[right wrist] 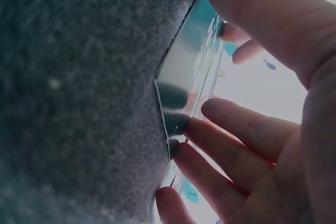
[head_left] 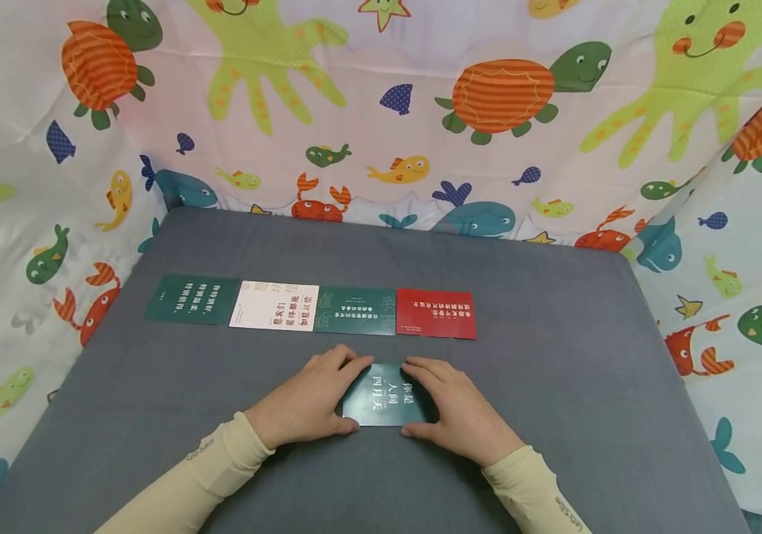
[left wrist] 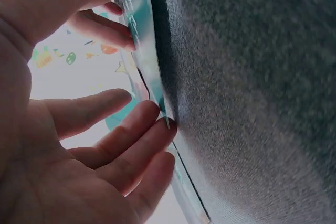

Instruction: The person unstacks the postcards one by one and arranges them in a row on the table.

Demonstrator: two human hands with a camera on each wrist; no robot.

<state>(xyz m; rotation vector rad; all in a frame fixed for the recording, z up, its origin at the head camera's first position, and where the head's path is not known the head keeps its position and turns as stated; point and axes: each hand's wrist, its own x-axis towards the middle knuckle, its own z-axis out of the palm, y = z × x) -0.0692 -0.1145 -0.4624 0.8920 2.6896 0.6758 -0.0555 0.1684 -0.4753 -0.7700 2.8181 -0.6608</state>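
Observation:
A dark green card (head_left: pixel 389 406) with white vertical writing lies on the grey cloth in front of me. My left hand (head_left: pixel 310 394) holds its left end, thumb at the near edge and fingertips at the far edge. On the opposite end, my right hand (head_left: pixel 461 406) grips it the same way and hides part of that side. Seen from the right wrist, the card's glossy face (right wrist: pixel 181 56) reflects the fingertips, which sit right at its edge. The left wrist view shows the card (left wrist: pixel 146 30) almost edge-on, close over the cloth.
Beyond the hands runs a row of cards side by side: a dark green one (head_left: pixel 190 300), a white one (head_left: pixel 267 311), a patterned green one (head_left: pixel 354 320) and a red one (head_left: pixel 444 326). A curtain (head_left: pixel 368 67) printed with sea animals surrounds the grey table (head_left: pixel 554 356).

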